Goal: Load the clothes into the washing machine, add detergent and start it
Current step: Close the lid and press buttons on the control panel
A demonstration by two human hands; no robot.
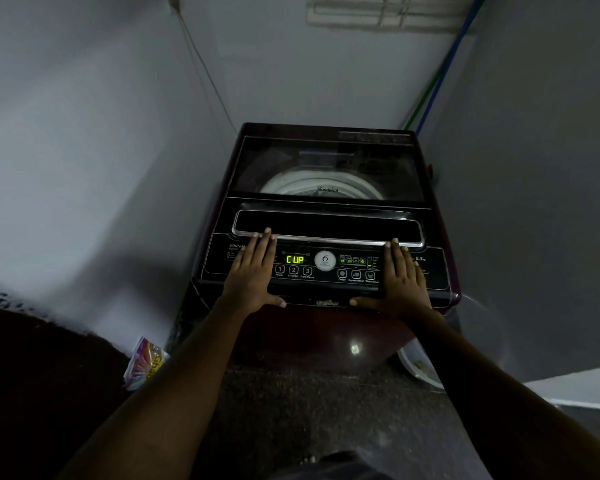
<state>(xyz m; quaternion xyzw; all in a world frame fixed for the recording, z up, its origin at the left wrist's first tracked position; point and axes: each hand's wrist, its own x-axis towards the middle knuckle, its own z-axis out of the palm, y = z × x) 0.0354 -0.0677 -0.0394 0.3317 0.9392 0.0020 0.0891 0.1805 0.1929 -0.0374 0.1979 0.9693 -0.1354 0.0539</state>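
Washer (326, 216) stands in a narrow corner between two grey walls, its lid (326, 168) shut flat, and through the dark glass a pale drum rim shows toward the 12 o'clock side. At the far left, on the floor at about 8 o'clock from the washer, a bright detergent packet (145, 363) leans against the left wall (84, 150), apart from the machine. The left hand (253, 275) lies palm down on the left end of the control panel (326, 268), fingers spread and straight, their tips touching the chrome handle bar (326, 240) at the lid's front edge, thumb out along the panel's near edge. Just right of it a green display (295, 259) reads "CUP", with three numbered buttons beneath and a round white badge at the panel's middle. The right hand (400, 278) mirrors the left on the panel's right end, flat and spread, fingertips at the bar, thumb pointing toward 9 o'clock. Neither hand grips anything. At 4 o'clock from the washer a white basin (418, 367) sits on the floor, partly hidden. Green and blue hoses (440, 81) run up the right wall at 1 o'clock.
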